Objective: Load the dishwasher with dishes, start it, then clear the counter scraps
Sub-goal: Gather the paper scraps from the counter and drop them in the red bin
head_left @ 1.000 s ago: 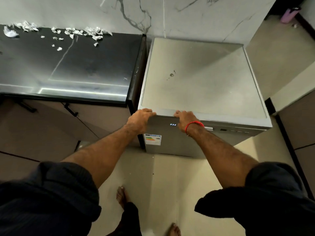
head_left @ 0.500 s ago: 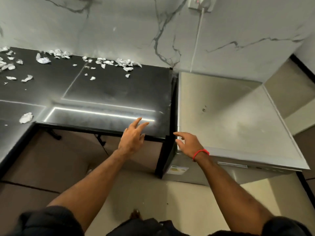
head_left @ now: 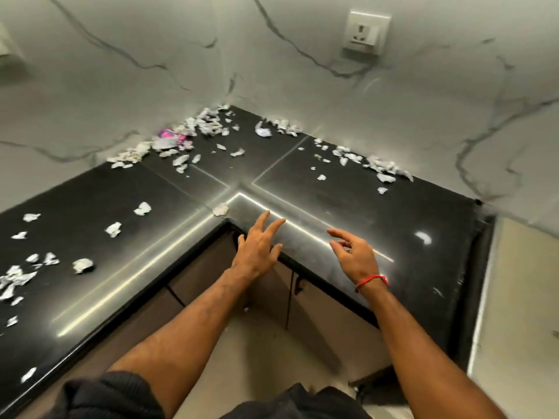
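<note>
Scraps: torn, crumpled white paper bits (head_left: 208, 124) scattered over the black L-shaped counter (head_left: 378, 207). Densest heap sits in the far inner corner against the marble wall (head_left: 272, 71), with something pink and purple (head_left: 172, 136) mixed in at its left end; too blurred to identify. A second line of bits (head_left: 379, 166) runs along the back wall on the right leg of the counter. Loose pieces lie on the left leg, including a cluster near the left frame edge (head_left: 15, 279) and a single wad (head_left: 82, 265). One small piece (head_left: 220, 208) rests just beyond the inside corner of the counter edge.

No container is visible on the counter; scraps lie directly on the surface.

Left hand (head_left: 257, 249): fingers spread, palm down, over the counter's inside corner, grasping nothing. Nearest scrap is the small piece just ahead and left of its fingertips, not touching.

Right hand (head_left: 355, 257): fingers loosely curled and apart, empty, hovering above the right leg of the counter near its front edge. Red thread band (head_left: 372, 281) on the wrist. Back-wall scraps are well apart from it.

Pale top of the dishwasher (head_left: 520, 313) is at the right frame edge, beside the counter end. Wall socket (head_left: 364, 33) above the corner. Cabinet doors (head_left: 305, 300) below the counter.
</note>
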### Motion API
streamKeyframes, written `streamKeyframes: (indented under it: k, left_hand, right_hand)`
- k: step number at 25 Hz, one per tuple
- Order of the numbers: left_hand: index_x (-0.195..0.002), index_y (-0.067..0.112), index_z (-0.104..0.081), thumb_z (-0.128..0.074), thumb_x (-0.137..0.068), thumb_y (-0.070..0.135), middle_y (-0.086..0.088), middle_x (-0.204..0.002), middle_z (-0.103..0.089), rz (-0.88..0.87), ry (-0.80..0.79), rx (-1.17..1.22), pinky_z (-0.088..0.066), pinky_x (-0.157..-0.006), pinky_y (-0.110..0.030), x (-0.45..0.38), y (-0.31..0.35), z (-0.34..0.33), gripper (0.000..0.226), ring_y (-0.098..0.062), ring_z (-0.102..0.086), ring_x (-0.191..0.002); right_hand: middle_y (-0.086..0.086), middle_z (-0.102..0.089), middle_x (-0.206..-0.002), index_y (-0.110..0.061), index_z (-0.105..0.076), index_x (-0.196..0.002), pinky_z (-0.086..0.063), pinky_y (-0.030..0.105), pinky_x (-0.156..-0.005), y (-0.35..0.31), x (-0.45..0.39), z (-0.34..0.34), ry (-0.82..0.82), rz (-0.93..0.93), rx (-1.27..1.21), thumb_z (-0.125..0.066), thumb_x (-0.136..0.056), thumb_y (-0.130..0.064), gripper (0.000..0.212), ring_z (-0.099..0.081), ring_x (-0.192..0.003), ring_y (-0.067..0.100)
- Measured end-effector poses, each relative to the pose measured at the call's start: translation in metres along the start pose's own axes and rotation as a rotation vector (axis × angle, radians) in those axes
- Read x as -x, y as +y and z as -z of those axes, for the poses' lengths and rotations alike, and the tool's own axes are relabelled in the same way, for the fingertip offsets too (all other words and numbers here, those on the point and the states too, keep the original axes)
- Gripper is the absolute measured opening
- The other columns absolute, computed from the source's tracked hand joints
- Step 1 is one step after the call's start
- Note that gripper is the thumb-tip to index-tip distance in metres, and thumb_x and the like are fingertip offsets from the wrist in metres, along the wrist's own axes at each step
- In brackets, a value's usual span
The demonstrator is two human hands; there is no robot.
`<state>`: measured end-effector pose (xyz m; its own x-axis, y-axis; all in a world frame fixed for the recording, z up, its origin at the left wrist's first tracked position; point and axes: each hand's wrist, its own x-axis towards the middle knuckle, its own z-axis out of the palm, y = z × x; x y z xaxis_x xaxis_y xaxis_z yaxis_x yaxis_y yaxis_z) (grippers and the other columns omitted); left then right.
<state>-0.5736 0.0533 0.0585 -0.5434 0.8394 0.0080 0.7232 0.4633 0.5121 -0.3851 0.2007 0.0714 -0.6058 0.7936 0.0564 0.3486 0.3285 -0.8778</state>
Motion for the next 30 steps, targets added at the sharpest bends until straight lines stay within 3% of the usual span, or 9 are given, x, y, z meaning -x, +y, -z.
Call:
streamKeyframes:
  k: [4, 7, 11, 13, 16, 20, 23, 26, 30]
  left_hand:
    - [-0.153, 0.042, -0.028, -0.061, -0.097, 0.033, 0.006, -0.167, -0.008, 0.126, 0.042, -0.02, -0.021, -0.115, -0.071, -0.009, -0.041, 0.031, 0.066, -0.024, -0.023, -0.151]
    - [-0.153, 0.04, -0.031, -0.061, -0.096, 0.032, 0.004, -0.167, -0.011, 0.16, 0.056, -0.022, -0.026, -0.116, -0.066, -0.031, -0.068, 0.043, 0.065, -0.023, -0.022, -0.152]
    - [-0.157, 0.029, -0.03, -0.054, -0.101, 0.031, -0.003, -0.167, -0.017, 0.261, 0.098, -0.068, -0.022, -0.122, -0.055, -0.065, -0.098, 0.045, 0.061, -0.028, -0.019, -0.153]
    - [-0.161, 0.022, -0.016, -0.042, -0.105, 0.04, -0.005, -0.169, -0.009, 0.326, 0.014, -0.131, -0.011, -0.125, -0.053, -0.07, -0.117, 0.036, 0.064, -0.03, -0.003, -0.156]
    - [-0.162, 0.018, -0.002, -0.026, -0.105, 0.055, -0.003, -0.169, -0.007, 0.376, -0.176, -0.241, 0.001, -0.125, -0.053, -0.079, -0.139, 0.023, 0.072, -0.03, 0.009, -0.155]
    - [-0.161, 0.029, -0.003, -0.013, -0.1, 0.067, 0.01, -0.169, 0.003, 0.342, -0.221, -0.371, 0.008, -0.122, -0.058, -0.108, -0.157, 0.023, 0.072, -0.033, 0.015, -0.154]
    - [-0.161, 0.03, -0.006, -0.022, -0.101, 0.066, 0.006, -0.169, -0.008, 0.318, -0.252, -0.29, -0.001, -0.123, -0.058, -0.146, -0.162, 0.037, 0.072, -0.036, 0.0, -0.155]
    - [-0.158, 0.029, -0.008, -0.041, -0.098, 0.062, -0.002, -0.16, -0.033, 0.231, -0.251, -0.262, -0.03, -0.115, -0.055, -0.173, -0.164, 0.049, 0.075, -0.038, -0.031, -0.139]
    - [-0.155, 0.031, -0.011, -0.04, -0.093, 0.072, 0.005, -0.16, -0.033, 0.136, -0.315, -0.371, -0.039, -0.106, -0.058, -0.194, -0.178, 0.055, 0.08, -0.038, -0.034, -0.136]
  right_hand:
    - [-0.01, -0.07, -0.108, -0.022, -0.071, -0.118, -0.049, 0.006, -0.076, -0.029, -0.046, -0.06, -0.125, 0.068, -0.053, -0.062, -0.093, -0.012, 0.028, -0.065, -0.094, 0.006]
    - [-0.005, -0.069, -0.106, -0.023, -0.07, -0.118, -0.054, 0.027, -0.085, -0.033, -0.084, -0.092, -0.167, 0.067, -0.047, -0.062, -0.092, -0.009, 0.031, -0.064, -0.088, 0.011]
    - [0.002, -0.055, -0.138, -0.02, -0.052, -0.14, -0.044, 0.026, -0.1, -0.007, -0.118, -0.122, -0.351, -0.035, 0.135, -0.062, -0.093, -0.014, 0.048, -0.056, -0.119, 0.02]
    - [0.002, -0.04, -0.153, -0.021, -0.04, -0.149, -0.035, 0.035, -0.114, 0.014, -0.121, -0.136, -0.459, -0.028, 0.27, -0.063, -0.093, -0.021, 0.06, -0.038, -0.139, 0.022]
    - [-0.005, -0.025, -0.161, -0.025, -0.024, -0.156, -0.019, 0.031, -0.118, 0.021, -0.145, -0.153, -0.545, 0.021, 0.45, -0.059, -0.096, -0.034, 0.07, -0.028, -0.143, 0.026]
    - [-0.018, -0.023, -0.16, -0.038, -0.015, -0.155, -0.036, 0.047, -0.111, 0.011, -0.169, -0.153, -0.613, -0.05, 0.502, -0.055, -0.096, -0.043, 0.072, -0.032, -0.137, 0.028]
    - [-0.016, -0.039, -0.152, -0.049, -0.017, -0.152, -0.043, 0.049, -0.104, 0.004, -0.168, -0.149, -0.594, -0.111, 0.508, -0.054, -0.095, -0.043, 0.068, -0.037, -0.132, 0.026]
    - [-0.019, -0.044, -0.147, -0.054, -0.023, -0.148, -0.042, 0.048, -0.102, -0.004, -0.167, -0.155, -0.495, -0.174, 0.502, -0.054, -0.095, -0.043, 0.062, -0.038, -0.132, 0.022]
    - [-0.018, -0.055, -0.139, -0.064, -0.04, -0.13, -0.044, 0.044, -0.106, -0.006, -0.175, -0.166, -0.358, -0.256, 0.348, -0.053, -0.086, -0.053, 0.047, -0.05, -0.13, 0.015]
